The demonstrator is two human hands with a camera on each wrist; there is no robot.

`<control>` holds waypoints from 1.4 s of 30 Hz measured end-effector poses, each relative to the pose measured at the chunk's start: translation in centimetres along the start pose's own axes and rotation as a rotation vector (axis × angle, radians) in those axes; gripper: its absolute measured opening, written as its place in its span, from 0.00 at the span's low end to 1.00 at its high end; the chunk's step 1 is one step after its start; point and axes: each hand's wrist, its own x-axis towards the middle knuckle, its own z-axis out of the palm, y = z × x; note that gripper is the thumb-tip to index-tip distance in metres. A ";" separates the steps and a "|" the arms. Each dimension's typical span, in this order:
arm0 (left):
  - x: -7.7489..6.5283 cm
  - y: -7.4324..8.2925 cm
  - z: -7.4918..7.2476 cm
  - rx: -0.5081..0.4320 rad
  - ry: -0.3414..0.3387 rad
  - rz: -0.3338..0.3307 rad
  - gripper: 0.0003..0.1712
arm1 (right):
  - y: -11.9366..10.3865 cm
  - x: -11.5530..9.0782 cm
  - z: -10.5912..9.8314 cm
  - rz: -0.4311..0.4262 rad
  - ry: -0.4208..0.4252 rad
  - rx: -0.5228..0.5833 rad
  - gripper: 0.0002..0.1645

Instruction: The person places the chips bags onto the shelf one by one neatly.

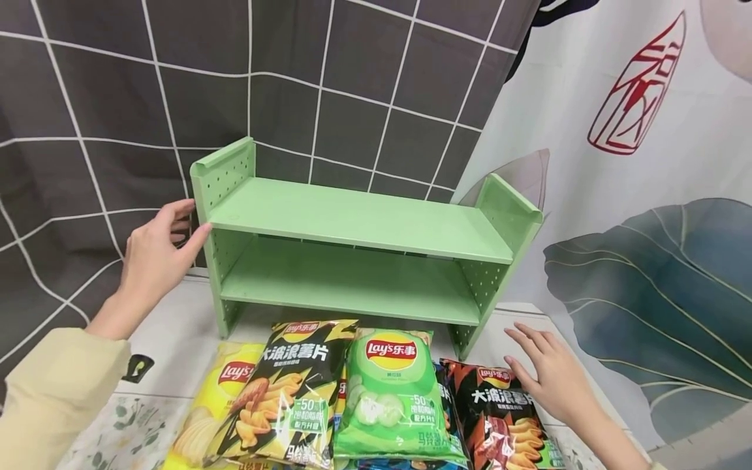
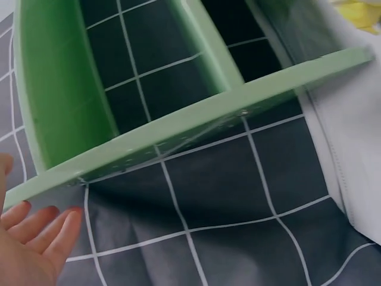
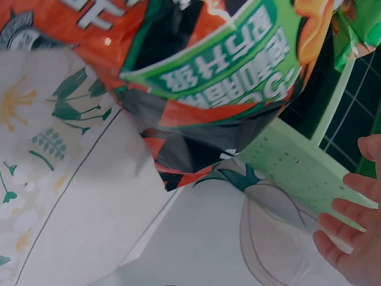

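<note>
- The green shelf stands up on the far part of the white table. It looks all put together: the top board and the low board both sit flat between two side walls, so I judge that part done.
- The chip bags are not up on the boards. They lie on the near side of the table, in front of the shelf, so any work with them looks not yet begun.
- From left to right I see a yellow Lay's bag, a black-and-gold Lay's bag, a green Lay's bag and a black-and-red Lay's bag. A bit of blue bag peeks out under the green one.
- The left hand is at the left side wall. Its thumb is by the near edge and its fingers are by the outer face. The fingers are loose, not squeezing. It may be touching the wall, but I can't be sure.
- The right hand holds nothing. Its fingers are spread, to the right of the right side wall and just by the far right corner of the black-and-red bag.
- So the shelf lies between the two hands, close to the left one.
</note>
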 end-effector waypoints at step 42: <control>4.9 2.7 0.5 -0.073 0.089 -0.134 0.25 | -3.7 -8.4 -1.3 -0.189 -0.385 -0.052 0.37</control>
